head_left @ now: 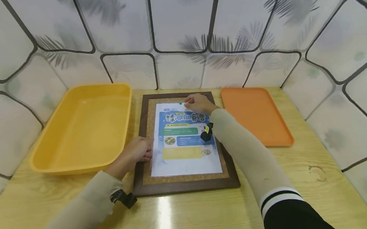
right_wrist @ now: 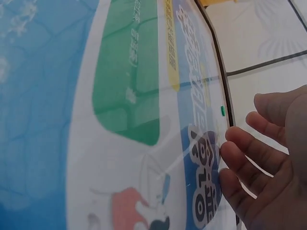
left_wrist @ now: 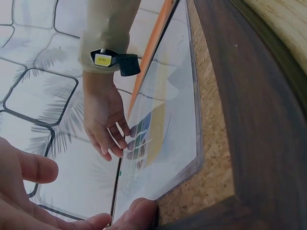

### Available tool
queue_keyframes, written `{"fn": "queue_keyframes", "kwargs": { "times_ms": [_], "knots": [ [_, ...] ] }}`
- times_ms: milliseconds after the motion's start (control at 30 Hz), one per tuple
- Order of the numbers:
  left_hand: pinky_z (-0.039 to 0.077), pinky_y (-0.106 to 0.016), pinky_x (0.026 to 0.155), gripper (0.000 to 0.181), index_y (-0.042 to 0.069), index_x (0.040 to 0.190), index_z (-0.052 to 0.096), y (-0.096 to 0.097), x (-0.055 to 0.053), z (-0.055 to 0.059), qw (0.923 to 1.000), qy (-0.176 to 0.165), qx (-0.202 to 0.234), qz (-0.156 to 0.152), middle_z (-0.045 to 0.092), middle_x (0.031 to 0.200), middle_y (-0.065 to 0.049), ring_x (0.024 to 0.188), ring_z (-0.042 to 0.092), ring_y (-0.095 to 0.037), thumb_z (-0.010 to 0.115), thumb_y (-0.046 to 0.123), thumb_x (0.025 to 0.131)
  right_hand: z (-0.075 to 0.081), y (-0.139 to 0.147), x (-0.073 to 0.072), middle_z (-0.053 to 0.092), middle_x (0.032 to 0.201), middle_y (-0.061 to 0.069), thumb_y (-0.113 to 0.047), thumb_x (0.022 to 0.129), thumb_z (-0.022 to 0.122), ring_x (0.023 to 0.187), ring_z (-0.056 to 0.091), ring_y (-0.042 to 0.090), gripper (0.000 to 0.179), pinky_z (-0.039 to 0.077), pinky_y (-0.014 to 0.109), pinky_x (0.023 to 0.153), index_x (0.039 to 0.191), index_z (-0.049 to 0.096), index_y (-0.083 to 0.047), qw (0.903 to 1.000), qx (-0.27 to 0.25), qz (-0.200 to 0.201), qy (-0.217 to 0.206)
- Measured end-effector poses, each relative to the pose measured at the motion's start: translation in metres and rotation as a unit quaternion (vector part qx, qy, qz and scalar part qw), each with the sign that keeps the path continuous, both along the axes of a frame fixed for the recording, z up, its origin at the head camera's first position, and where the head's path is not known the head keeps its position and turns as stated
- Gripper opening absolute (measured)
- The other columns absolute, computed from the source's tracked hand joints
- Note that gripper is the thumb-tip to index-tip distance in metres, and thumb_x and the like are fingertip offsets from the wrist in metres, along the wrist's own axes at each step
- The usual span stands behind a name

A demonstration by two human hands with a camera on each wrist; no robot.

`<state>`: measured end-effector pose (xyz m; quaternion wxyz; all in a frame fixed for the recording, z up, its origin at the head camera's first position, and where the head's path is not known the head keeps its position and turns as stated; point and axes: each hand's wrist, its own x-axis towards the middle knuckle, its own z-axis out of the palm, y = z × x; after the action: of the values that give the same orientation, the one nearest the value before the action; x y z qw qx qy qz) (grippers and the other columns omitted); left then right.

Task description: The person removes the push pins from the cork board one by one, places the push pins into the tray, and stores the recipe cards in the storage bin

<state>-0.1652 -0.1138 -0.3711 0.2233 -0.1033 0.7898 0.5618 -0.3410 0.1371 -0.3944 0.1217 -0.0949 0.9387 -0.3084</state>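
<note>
A laminated-looking poster (head_left: 186, 167) with blue, green and yellow panels lies on a cork board (head_left: 176, 178) with a dark brown frame (head_left: 186, 187). At the poster's top edge sits a small green pushpin (head_left: 180, 103). Just right of that pin, my right hand (head_left: 199, 103) rests its fingertips on the upper part of the sheet; in the right wrist view its fingers (right_wrist: 252, 153) are loosely bent with nothing between them. My left hand (head_left: 136, 150) lies across the frame's left side, fingertips at the sheet's left edge. The left wrist view shows its thumb and fingers apart.
A deep yellow tray (head_left: 83, 134) stands left of the board, close to the left forearm. An orange tray (head_left: 256, 117) lies to the right. The wooden table (head_left: 205, 218) meets a patterned wall covering (head_left: 178, 20) behind and at both sides.
</note>
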Motion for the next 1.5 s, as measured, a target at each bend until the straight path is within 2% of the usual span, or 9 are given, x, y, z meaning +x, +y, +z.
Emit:
{"fn": "queue_keyframes", "kwargs": {
  "times_ms": [133,333,533,733,1000,1167,1333,1433,1500],
  "knots": [
    [0.053,-0.033,0.07,0.044,-0.012,0.129,0.041,-0.001,0.002,-0.003,0.9999,-0.014,-0.004,0.005,0.047,0.096,-0.013,0.08,0.053,-0.021,0.041,0.024,0.104,-0.004,-0.007,-0.001,0.062,0.123,0.007,-0.037,0.099,0.054,0.112,0.056,0.026,0.039,0.036,0.049,0.102,0.129,0.058,-0.013,0.9987,0.045,0.024,0.004],
    [0.053,-0.034,0.074,0.044,-0.011,0.129,0.041,0.002,-0.004,0.0,0.9999,-0.013,0.005,-0.001,0.046,0.096,-0.012,0.083,0.052,-0.022,0.041,0.025,0.104,0.001,-0.009,-0.005,0.065,0.118,0.003,-0.033,0.097,0.056,0.109,0.056,0.023,0.036,0.027,0.051,0.104,0.127,0.061,-0.014,0.9965,0.073,0.017,0.038],
    [0.054,-0.035,0.075,0.045,-0.012,0.13,0.039,0.001,-0.006,0.0,0.9999,-0.014,0.0,0.009,0.048,0.104,-0.016,0.087,0.054,-0.024,0.044,0.024,0.103,0.003,-0.014,-0.007,0.064,0.118,0.003,-0.032,0.097,0.057,0.106,0.057,0.021,0.037,0.035,0.047,0.1,0.128,0.062,-0.014,0.9974,0.065,0.022,0.022],
    [0.053,-0.032,0.071,0.046,-0.011,0.129,0.043,0.001,-0.005,-0.001,0.9999,-0.011,-0.009,0.008,0.049,0.097,-0.014,0.082,0.052,-0.022,0.047,0.026,0.101,-0.002,-0.017,-0.012,0.063,0.111,0.003,-0.03,0.097,0.057,0.098,0.057,0.02,0.035,0.043,0.041,0.091,0.126,0.063,-0.012,0.9975,0.063,0.022,0.021],
    [0.05,-0.028,0.062,0.031,-0.004,0.099,0.053,0.005,-0.006,0.001,0.9999,-0.012,-0.007,0.001,0.043,0.071,-0.005,0.064,0.045,-0.016,0.047,0.026,0.101,-0.007,-0.02,-0.019,0.062,0.116,0.008,-0.027,0.096,0.059,0.104,0.057,0.024,0.033,0.045,0.042,0.092,0.123,0.064,-0.01,0.996,0.078,0.027,0.034],
    [0.049,-0.028,0.064,0.036,-0.007,0.113,0.052,0.008,-0.006,0.002,0.9998,-0.019,-0.006,0.006,0.043,0.078,-0.006,0.068,0.043,-0.017,0.049,0.027,0.101,-0.009,-0.023,-0.024,0.064,0.112,0.009,-0.021,0.094,0.059,0.102,0.058,0.025,0.028,0.046,0.041,0.091,0.118,0.065,-0.007,0.9946,0.089,0.03,0.045],
    [0.049,-0.028,0.067,0.039,-0.009,0.119,0.049,0.007,-0.006,0.0,0.9996,-0.026,0.006,0.013,0.043,0.085,-0.008,0.073,0.044,-0.018,0.048,0.026,0.101,-0.013,-0.028,-0.031,0.063,0.105,0.008,-0.02,0.094,0.059,0.095,0.057,0.024,0.021,0.047,0.04,0.086,0.11,0.063,-0.007,0.9926,0.104,0.036,0.05],
    [0.05,-0.03,0.072,0.044,-0.011,0.127,0.045,0.007,-0.006,0.0,0.9991,-0.029,0.019,0.023,0.046,0.096,-0.012,0.079,0.047,-0.02,0.047,0.025,0.102,-0.014,-0.03,-0.033,0.061,0.099,0.006,-0.019,0.095,0.057,0.09,0.055,0.021,0.014,0.046,0.039,0.084,0.101,0.062,-0.008,0.9899,0.123,0.036,0.061],
    [0.05,-0.03,0.074,0.048,-0.012,0.131,0.042,0.006,-0.007,0.0,0.9988,-0.03,0.026,0.03,0.047,0.105,-0.015,0.084,0.048,-0.021,0.046,0.026,0.102,-0.013,-0.032,-0.034,0.059,0.089,0.004,-0.018,0.095,0.055,0.081,0.054,0.019,0.012,0.046,0.036,0.078,0.09,0.061,-0.009,0.9884,0.131,0.031,0.07]
  ]
}}
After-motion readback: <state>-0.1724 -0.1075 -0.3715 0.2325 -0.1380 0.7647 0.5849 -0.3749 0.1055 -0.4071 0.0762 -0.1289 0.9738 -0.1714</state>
